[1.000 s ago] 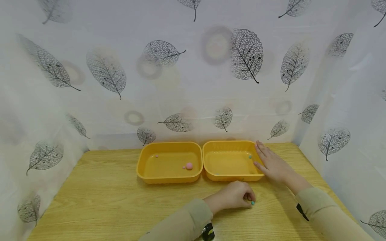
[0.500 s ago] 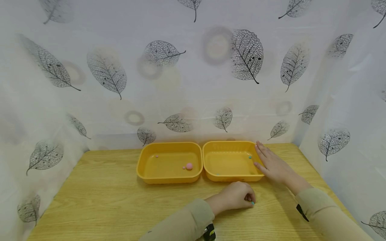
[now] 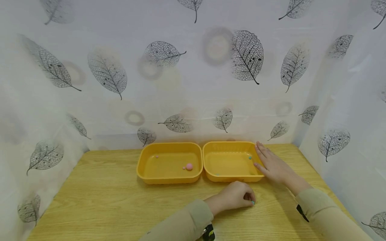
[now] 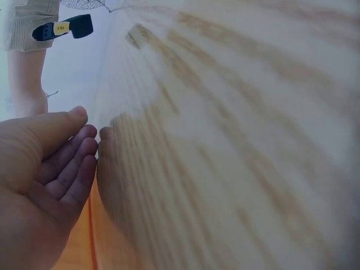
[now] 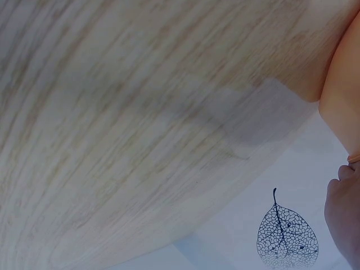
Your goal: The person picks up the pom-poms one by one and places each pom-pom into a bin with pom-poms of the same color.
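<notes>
My left hand (image 3: pixel 236 195) is low over the table in front of the right yellow tray (image 3: pixel 229 177). Its thumb and forefinger pinch a small teal ball (image 3: pixel 253 203), of which only a bit shows at the fingertips. The left wrist view has the left hand (image 4: pixel 42 169) with its thumb near the curled fingers, and the ball is hidden there. My right hand (image 3: pixel 274 167) rests with straight fingers on the right end of that tray. Inside the tray lies another small teal ball (image 3: pixel 250 157). At the right edge of the right wrist view, part of the right hand (image 5: pixel 344 208) shows.
A second yellow tray (image 3: pixel 169 181) stands against the first on its left. It holds a larger pink ball (image 3: pixel 189 166) and two tiny pink ones. Behind the wooden table (image 3: pixel 105 201) hangs a white curtain (image 3: pixel 193 83) with leaf prints, closing in the sides too.
The left fingertips now cover more of the teal ball than a second ago. The right hand and both trays have stayed in place.
</notes>
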`<state>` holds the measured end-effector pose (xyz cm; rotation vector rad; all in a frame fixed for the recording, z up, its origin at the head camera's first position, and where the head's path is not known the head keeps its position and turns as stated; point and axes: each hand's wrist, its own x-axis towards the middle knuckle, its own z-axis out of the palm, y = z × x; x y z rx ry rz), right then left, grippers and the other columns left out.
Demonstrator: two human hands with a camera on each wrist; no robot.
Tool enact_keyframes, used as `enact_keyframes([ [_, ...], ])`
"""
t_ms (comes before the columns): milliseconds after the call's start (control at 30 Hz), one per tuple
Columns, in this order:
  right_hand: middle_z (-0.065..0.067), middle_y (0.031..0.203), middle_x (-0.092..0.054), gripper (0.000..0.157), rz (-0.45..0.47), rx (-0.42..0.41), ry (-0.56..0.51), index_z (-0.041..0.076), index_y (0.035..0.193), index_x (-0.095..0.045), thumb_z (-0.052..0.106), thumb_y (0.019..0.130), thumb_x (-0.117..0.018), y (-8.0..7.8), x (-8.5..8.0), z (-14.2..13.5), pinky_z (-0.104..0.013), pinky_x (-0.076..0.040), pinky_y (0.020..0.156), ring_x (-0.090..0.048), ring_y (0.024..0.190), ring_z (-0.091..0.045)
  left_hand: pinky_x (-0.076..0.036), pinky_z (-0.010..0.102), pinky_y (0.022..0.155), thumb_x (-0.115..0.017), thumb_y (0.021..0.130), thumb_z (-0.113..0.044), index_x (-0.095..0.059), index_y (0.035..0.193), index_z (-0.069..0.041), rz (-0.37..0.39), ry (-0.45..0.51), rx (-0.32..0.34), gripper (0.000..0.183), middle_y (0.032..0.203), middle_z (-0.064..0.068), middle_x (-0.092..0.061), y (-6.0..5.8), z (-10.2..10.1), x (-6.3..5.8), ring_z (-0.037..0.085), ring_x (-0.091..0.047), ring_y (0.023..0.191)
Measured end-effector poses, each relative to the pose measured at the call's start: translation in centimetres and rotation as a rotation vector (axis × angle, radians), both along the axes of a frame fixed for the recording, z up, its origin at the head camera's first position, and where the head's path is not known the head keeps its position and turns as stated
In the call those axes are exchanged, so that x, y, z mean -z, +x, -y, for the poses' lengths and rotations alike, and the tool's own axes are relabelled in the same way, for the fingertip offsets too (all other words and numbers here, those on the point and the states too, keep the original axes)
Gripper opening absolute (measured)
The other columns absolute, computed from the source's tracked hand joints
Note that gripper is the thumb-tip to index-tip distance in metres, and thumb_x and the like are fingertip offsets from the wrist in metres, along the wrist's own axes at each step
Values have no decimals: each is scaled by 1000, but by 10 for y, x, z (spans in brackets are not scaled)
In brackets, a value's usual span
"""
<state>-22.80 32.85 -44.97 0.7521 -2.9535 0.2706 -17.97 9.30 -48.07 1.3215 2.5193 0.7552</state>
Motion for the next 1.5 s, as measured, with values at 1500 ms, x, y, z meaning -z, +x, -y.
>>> enact_keyframes([
  [1500,-33,173,-18,77,3,11,0,-11,164,-23,39,112,-50,2,-1,1,-64,-27,129,-24,159,-51,-54,10,78,-72,102,-13,-81,112,-8,76,366,-221,14,106,5,-82,-55,45,-71,5,-68,86],
])
